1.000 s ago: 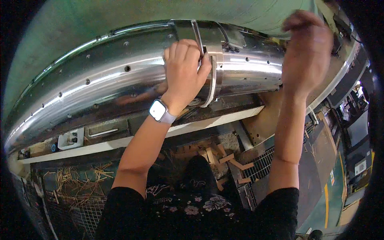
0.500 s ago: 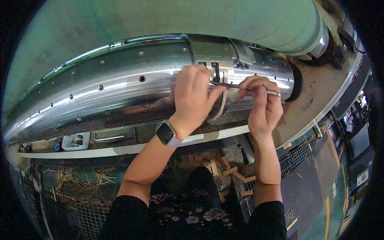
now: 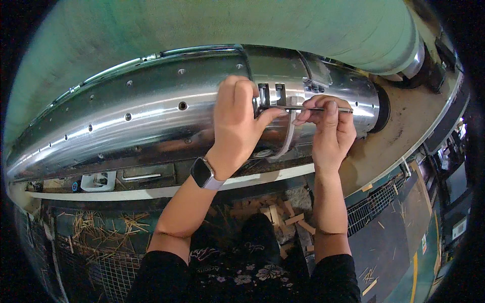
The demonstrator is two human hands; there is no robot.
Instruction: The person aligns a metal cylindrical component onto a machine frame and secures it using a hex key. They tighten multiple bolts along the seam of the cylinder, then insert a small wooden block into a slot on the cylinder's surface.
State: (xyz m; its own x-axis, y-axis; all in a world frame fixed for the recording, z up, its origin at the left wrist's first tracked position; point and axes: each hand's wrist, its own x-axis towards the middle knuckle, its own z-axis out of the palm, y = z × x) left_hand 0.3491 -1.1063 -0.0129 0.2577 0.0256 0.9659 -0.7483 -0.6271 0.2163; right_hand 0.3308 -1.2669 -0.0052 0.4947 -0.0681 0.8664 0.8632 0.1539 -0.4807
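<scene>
Landmark: a long shiny metal cylinder (image 3: 151, 121) lay across the workbench (image 3: 404, 136), dotted with small holes.
Left hand (image 3: 235, 126): it lay over the front of the cylinder, fingers curled and pressed together on a metal band (image 3: 289, 139) that wrapped round the cylinder; the thumb reached toward the band's clasp (image 3: 273, 96).
Right hand (image 3: 328, 129): just right of the clasp, its fingers were pinched round a thin dark rod (image 3: 308, 108).
Rod: it lay level along the cylinder, its left end at the clasp, its right end sticking out past the fingers.
Watch (image 3: 203, 173): on the left wrist, below the cylinder.
Behind the cylinder: a large pale green drum (image 3: 252, 25) filled the top of the view.
Below the cylinder: a white ledge (image 3: 101, 193), with a small white box (image 3: 98, 180) and a flat grey handle (image 3: 139, 177) tucked under the cylinder's left half.
Further below: wire mesh (image 3: 374, 207), straw (image 3: 96, 227) and wooden offcuts (image 3: 275, 214) on the floor.
In the way: the left hand covered most of the band and part of the clasp.
Hard to make out: whether the rod's tip sat inside the clasp could not be told; the cylinder's left end ran out into the dark rim; the right hand's fingertips hid behind the rod.
</scene>
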